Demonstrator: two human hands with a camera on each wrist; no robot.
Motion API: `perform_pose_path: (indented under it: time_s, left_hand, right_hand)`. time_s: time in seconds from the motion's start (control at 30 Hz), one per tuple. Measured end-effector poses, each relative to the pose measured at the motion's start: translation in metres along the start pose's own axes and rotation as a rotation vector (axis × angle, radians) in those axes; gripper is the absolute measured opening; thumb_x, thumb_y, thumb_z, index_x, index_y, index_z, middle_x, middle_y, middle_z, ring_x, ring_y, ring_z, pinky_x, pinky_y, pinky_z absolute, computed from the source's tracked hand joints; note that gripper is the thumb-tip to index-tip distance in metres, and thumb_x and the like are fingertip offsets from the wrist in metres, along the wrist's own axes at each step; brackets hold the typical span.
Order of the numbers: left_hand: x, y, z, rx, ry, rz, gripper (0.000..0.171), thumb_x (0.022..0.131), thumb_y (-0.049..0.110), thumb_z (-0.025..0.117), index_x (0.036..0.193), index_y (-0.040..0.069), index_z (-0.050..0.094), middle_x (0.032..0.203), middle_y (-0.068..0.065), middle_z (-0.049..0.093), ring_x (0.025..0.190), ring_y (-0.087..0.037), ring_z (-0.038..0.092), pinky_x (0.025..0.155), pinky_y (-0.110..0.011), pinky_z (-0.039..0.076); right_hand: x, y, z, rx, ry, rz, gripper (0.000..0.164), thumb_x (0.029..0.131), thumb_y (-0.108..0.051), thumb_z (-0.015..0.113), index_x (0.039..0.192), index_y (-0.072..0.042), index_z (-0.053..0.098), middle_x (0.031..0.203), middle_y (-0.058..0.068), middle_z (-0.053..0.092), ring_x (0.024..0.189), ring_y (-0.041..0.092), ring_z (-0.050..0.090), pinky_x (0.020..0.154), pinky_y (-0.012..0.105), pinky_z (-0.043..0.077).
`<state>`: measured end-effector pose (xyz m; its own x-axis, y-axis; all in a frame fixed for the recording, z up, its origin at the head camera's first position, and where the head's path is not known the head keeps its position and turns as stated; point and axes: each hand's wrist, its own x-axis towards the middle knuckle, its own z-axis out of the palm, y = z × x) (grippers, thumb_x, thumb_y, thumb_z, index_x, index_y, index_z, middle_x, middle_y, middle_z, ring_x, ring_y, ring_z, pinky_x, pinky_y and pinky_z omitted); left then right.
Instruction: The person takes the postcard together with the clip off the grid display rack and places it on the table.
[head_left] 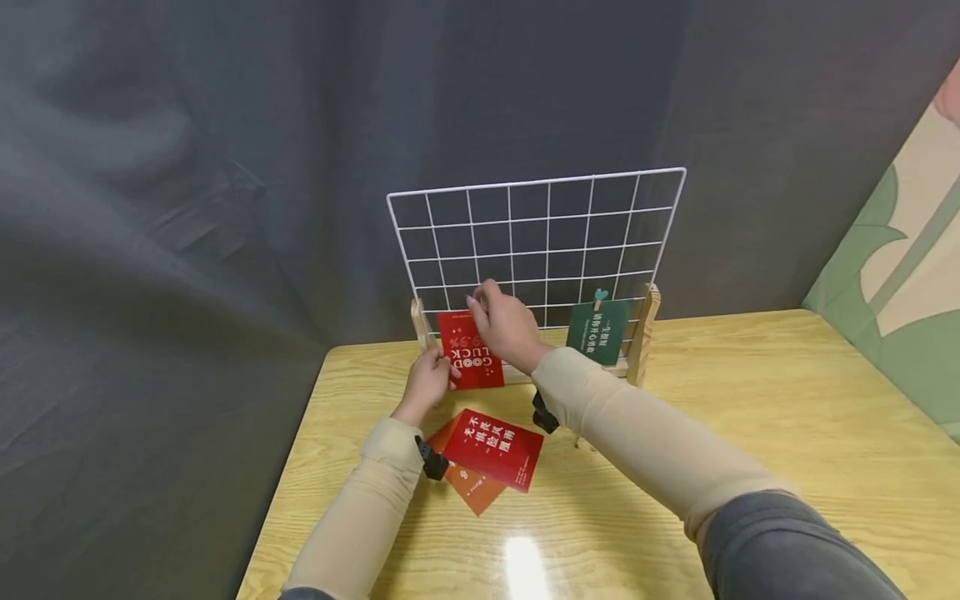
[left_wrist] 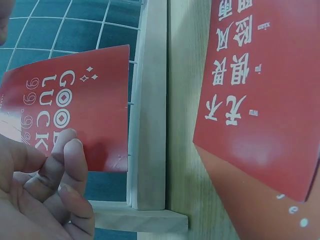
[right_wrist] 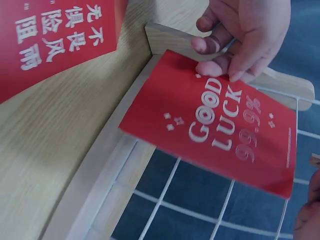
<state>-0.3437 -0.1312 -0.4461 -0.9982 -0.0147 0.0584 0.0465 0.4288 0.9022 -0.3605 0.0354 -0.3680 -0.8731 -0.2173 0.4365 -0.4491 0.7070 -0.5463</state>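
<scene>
My left hand point(head_left: 429, 383) pinches a red "GOOD LUCK" card point(head_left: 474, 367) between thumb and fingers at one side edge. The card stands in front of the lower left of a white wire grid point(head_left: 465, 188), its lettering upside down in the head view. At the card's upper edge is my right hand point(head_left: 513, 329), fingers bent, close to the wires. A small wooden clip point(right_wrist: 315, 159) shows at its fingertips in the right wrist view, mostly cut off by the frame. On the grid's right side, a teal heart clip point(head_left: 600, 296) holds a dark green card point(head_left: 596, 337).
Wooden feet point(head_left: 642, 337) support the grid at the back of the wooden table point(head_left: 735, 417). In front lie a red card point(head_left: 495, 450) and, partly beneath it, an orange card point(head_left: 476, 490). A dark grey curtain point(head_left: 525, 83) hangs behind.
</scene>
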Motion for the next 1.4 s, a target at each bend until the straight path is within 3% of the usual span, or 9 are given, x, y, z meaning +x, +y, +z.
perform_pose_path:
  time_s: [0.4,1.03,1.27,1.4]
  left_hand:
    - [-0.008,-0.003,-0.001,-0.049,-0.006,-0.041,0.02,0.109,0.006,0.042,0.097,0.0,0.056,0.084,-0.011,0.065,0.064,-0.015,0.056,0.059,-0.025,0.044]
    - [-0.026,-0.003,0.002,-0.076,-0.037,-0.05,0.02,0.109,0.007,0.041,0.102,-0.001,0.058,0.083,-0.01,0.064,0.065,-0.014,0.057,0.07,-0.03,0.049]
    - [-0.032,-0.004,0.002,-0.098,-0.052,-0.034,0.021,0.109,0.005,0.04,0.101,-0.002,0.058,0.082,-0.011,0.062,0.064,-0.015,0.057,0.077,-0.043,0.055]
    - [-0.036,-0.005,0.002,-0.098,-0.062,-0.034,0.021,0.109,0.004,0.04,0.099,-0.003,0.056,0.082,-0.011,0.061,0.065,-0.015,0.057,0.077,-0.045,0.055]
  right_hand:
    - [-0.02,0.024,-0.01,0.042,-0.024,0.012,0.027,0.109,-0.024,0.053,0.123,-0.001,0.056,0.08,0.006,0.064,0.058,0.018,0.054,0.054,0.033,0.042]
    - [-0.044,0.034,-0.017,0.009,-0.057,0.019,0.023,0.107,-0.024,0.058,0.116,-0.003,0.059,0.07,0.001,0.057,0.055,0.016,0.049,0.051,0.031,0.039]
    - [-0.057,0.041,-0.023,0.027,-0.065,0.037,0.023,0.107,-0.022,0.059,0.117,-0.001,0.06,0.068,0.001,0.058,0.054,0.015,0.05,0.05,0.031,0.039]
    - [-0.065,0.046,-0.026,-0.001,-0.092,0.044,0.026,0.107,-0.026,0.058,0.118,-0.002,0.059,0.065,0.0,0.056,0.052,0.015,0.049,0.05,0.031,0.039]
